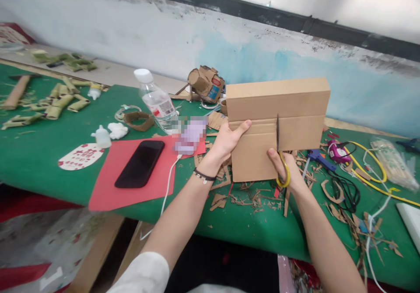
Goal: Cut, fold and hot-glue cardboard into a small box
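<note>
Raised above the green table is a piece of folded cardboard (252, 148), bent along its top like part of a box. My left hand (228, 139) grips its left edge, thumb on the near face. In my right hand (288, 170) are scissors (285, 177) with yellow handles, held at the cardboard's lower edge. Their dark blade stands upright against a slit that runs up into the cardboard. Part of the right hand's fingers is hidden behind the handles and the board.
Cardboard scraps (259, 196) litter the green table (193, 223) below my hands. To the left are a black phone (140, 164) on red paper (105, 183) and a water bottle (157, 102). A blue glue gun (320, 158) and yellow cable (377, 177) lie right.
</note>
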{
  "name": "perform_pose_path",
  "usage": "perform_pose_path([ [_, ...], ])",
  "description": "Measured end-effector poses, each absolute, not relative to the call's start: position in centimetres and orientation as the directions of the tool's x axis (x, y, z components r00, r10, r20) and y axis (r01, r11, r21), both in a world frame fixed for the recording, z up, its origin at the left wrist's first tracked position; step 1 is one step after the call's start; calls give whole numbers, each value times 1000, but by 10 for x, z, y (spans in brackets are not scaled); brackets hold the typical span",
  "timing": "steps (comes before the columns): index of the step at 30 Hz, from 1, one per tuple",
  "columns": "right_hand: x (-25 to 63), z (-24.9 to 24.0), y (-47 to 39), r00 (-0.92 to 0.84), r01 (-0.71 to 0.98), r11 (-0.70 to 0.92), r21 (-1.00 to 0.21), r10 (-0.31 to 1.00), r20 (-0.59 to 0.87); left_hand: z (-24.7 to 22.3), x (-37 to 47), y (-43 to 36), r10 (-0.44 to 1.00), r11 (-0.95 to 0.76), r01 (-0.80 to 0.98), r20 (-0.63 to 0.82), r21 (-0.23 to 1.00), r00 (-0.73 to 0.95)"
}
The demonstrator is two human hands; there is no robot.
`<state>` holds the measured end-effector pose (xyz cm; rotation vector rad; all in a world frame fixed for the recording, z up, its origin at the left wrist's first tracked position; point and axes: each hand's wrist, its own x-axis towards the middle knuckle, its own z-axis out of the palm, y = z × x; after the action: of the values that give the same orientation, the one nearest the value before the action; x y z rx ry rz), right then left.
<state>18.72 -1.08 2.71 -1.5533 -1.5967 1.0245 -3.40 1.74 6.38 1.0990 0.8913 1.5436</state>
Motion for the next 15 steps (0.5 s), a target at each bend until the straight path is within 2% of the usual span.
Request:
perform_pose_path([
  [2, 186, 31, -13, -112, 402, -28, -915, 990, -80, 65, -34, 16, 969, -247, -295, 237, 923, -70],
  [5, 184, 36, -18, -197, 207, -38, -978, 977, -80, 68, -32, 12, 964, -264, -282, 263, 922, -45],
  [8, 182, 37, -21, -216, 66, -81, -994, 972, -94, 70, -29, 7, 965, -260, -268, 262, 928, -27],
  [11, 182, 37, -21, -199, 59, -80, -995, 976, -90, 70, -26, 5, 965, -259, -255, 262, 932, -24],
  [15, 183, 36, -20, -189, 132, -64, -989, 978, -88, 69, -27, 7, 962, -270, -246, 270, 931, -34],
])
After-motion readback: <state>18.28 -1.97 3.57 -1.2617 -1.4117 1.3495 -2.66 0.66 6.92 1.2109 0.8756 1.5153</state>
